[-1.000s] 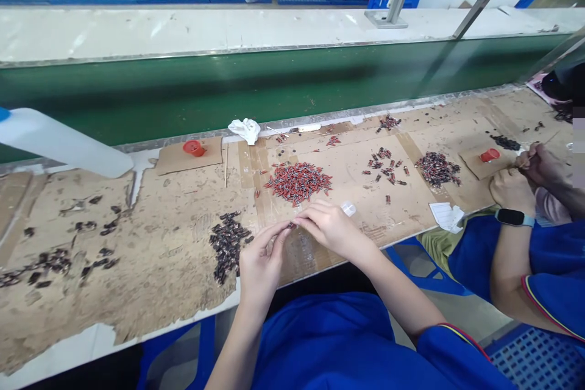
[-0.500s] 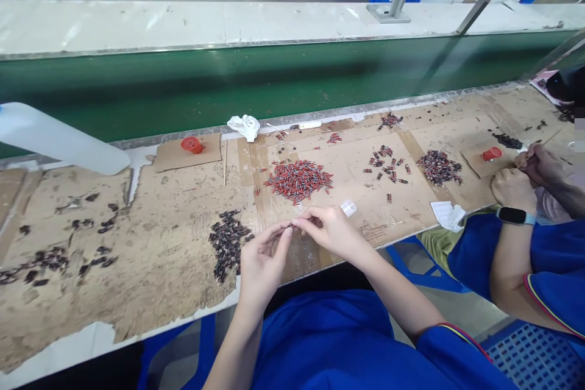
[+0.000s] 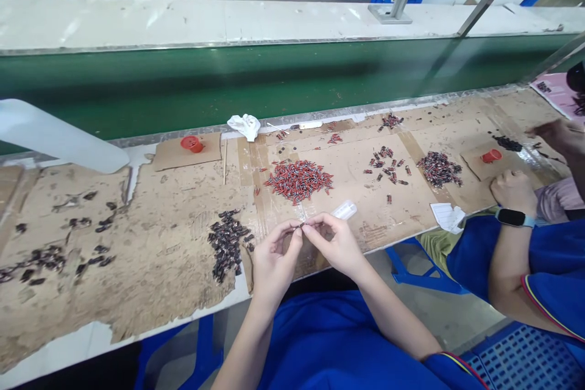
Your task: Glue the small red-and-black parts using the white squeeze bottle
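My left hand (image 3: 278, 256) and my right hand (image 3: 336, 242) meet fingertip to fingertip above the table's near edge. Between their pinched fingers is a small dark part (image 3: 299, 226), mostly covered, whose kind I cannot make out. Just beyond lies a heap of small red and black parts (image 3: 299, 181). To the left of my left hand is a pile of small black parts (image 3: 226, 244). A clear plastic piece (image 3: 345, 210) rests on the cardboard close behind my right hand.
A red cup (image 3: 192, 144) stands on a cardboard piece near a thin stick (image 3: 225, 161) and crumpled tissue (image 3: 244, 127). A white container (image 3: 59, 137) leans in from the left. At right, a co-worker's hand (image 3: 514, 189) rests by another red cup (image 3: 491, 155). A green belt (image 3: 205, 85) runs behind.
Both my hands have shifted slightly right and stay pinched together. More of the clear plastic piece shows. At far right, a co-worker's hand has moved away from the other one.
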Available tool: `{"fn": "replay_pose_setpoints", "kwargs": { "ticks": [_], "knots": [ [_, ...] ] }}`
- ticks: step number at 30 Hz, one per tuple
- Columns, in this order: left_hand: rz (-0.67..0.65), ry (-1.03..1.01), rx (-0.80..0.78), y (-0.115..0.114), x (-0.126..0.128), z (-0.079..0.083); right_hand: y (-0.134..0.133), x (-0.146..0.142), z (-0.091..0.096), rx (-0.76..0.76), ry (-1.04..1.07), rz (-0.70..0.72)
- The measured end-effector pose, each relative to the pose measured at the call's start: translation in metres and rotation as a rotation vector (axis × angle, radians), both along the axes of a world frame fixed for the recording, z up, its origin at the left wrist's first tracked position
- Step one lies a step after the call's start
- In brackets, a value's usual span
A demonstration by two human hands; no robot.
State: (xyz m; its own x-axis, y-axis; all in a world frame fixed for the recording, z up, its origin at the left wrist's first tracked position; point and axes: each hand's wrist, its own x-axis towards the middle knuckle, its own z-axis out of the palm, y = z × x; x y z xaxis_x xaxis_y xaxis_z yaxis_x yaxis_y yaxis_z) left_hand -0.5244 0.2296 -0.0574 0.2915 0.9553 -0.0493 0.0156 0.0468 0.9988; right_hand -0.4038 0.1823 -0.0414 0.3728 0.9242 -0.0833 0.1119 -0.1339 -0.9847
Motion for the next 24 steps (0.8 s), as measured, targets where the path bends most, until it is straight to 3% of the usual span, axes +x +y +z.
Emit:
{"fn": "replay_pose_setpoints", "kwargs": {
  "ticks": [4, 7, 11, 13, 15, 18, 21, 24],
  "knots": [
    [-0.102, 0.046, 0.093, -0.001, 0.006, 0.005, -0.004, 0.004, 0.002, 0.073, -0.112, -0.051],
    [-0.239, 0.156, 0.221, 0.015, 0.003, 0.011, -0.008, 0.021, -0.005, 0.073, -0.251, -0.109],
    [-0.088, 0.47, 0.49, 0.062, -0.031, 0.006, -0.022, 0.065, -0.017, 0.013, -0.579, -0.356],
    [-0.038, 0.701, 0.568, 0.087, -0.052, -0.004, -0.03, 0.088, -0.019, -0.018, -0.823, -0.374],
    [-0.025, 0.887, 0.596, 0.107, -0.069, -0.015, -0.037, 0.102, -0.019, -0.039, -0.982, -0.289],
    [-0.1, 1.019, 0.63, 0.123, -0.079, -0.027, -0.037, 0.106, -0.019, 0.001, -1.052, 0.005],
    [-0.149, 1.056, 0.66, 0.128, -0.077, -0.026, -0.027, 0.099, -0.018, 0.038, -1.017, 0.24],
    [-0.161, 1.012, 0.661, 0.122, -0.071, -0.017, -0.016, 0.095, -0.016, 0.042, -0.93, 0.313]
  ]
}}
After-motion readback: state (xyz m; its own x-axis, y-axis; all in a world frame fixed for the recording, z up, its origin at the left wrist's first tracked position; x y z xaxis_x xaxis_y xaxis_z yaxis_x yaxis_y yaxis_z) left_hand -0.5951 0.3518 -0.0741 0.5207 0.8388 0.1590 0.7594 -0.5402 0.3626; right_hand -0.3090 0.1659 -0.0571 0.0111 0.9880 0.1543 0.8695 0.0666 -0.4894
